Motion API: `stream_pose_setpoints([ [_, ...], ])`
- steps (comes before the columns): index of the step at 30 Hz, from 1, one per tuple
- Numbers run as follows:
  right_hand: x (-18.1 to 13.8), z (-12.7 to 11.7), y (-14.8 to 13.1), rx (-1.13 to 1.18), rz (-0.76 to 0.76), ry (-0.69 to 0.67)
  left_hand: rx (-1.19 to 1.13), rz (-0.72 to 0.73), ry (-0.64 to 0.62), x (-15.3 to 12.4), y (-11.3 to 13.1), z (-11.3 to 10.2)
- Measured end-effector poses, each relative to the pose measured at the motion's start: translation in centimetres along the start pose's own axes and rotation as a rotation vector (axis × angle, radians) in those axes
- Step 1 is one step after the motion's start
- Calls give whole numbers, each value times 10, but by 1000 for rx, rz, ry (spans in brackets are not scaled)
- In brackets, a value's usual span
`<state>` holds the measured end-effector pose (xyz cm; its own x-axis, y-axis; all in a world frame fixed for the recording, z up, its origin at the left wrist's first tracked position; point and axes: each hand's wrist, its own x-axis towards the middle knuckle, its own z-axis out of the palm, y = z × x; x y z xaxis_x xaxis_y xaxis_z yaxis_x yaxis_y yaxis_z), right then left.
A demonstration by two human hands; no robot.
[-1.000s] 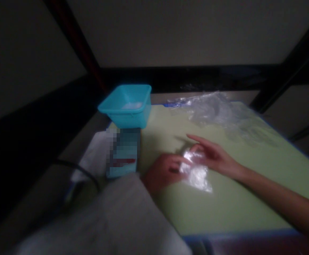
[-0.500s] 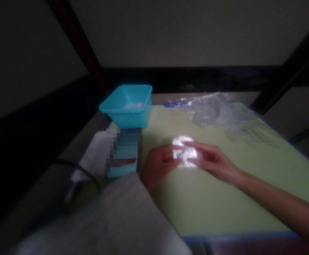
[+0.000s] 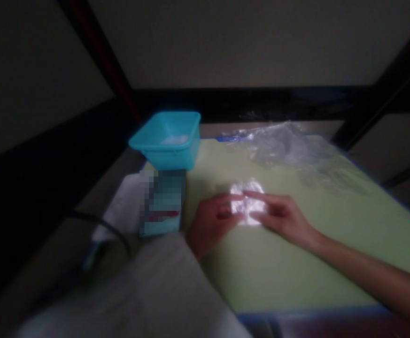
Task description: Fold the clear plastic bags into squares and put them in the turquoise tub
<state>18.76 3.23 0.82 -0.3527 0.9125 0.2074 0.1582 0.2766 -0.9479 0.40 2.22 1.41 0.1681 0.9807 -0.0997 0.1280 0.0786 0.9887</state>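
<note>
A small, shiny, clear plastic packet (image 3: pixel 247 202) lies between my hands over the middle of the yellow-green tabletop (image 3: pixel 289 277). My left hand (image 3: pixel 213 220) grips its left side, thumb toward me and fingers on the far side. On the right side, my right hand (image 3: pixel 284 216) pinches it the same way, with the index finger reaching across its top. Glare hides whatever the packet contains. Both sets of fingertips sit close together near its centre.
A turquoise plastic basket (image 3: pixel 169 148) with something pale inside stands at the back left. In front of it lies a light-blue, partly blurred flat item (image 3: pixel 164 223) beside a white sheet (image 3: pixel 120 206). Crumpled clear plastic bags (image 3: pixel 285 145) spread over the back right. A dark cable (image 3: pixel 102 220) curves at left.
Both hands stay on the packet with only small finger shifts. The packet's glare has changed shape and it looks slightly flatter and wider. The view has shifted a little.
</note>
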Motion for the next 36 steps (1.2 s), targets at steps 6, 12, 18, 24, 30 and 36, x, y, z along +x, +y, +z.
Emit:
stream_pose_setpoints([
  [6,0,2,0,17,38,-4,-44,-13,-13,-1,-1,0],
  [12,-1,1,0,56,61,-3,-50,-36,-15,-2,2,0],
  [18,1,3,0,110,15,17,-44,-22,11,-1,2,1],
  [24,1,4,1,180,-60,56,-7,-12,9,-1,1,0],
  [30,0,0,-1,-10,-19,-23,36,28,14,-2,0,0],
  [36,0,0,1,19,-4,7,13,-2,-6,-2,1,0],
])
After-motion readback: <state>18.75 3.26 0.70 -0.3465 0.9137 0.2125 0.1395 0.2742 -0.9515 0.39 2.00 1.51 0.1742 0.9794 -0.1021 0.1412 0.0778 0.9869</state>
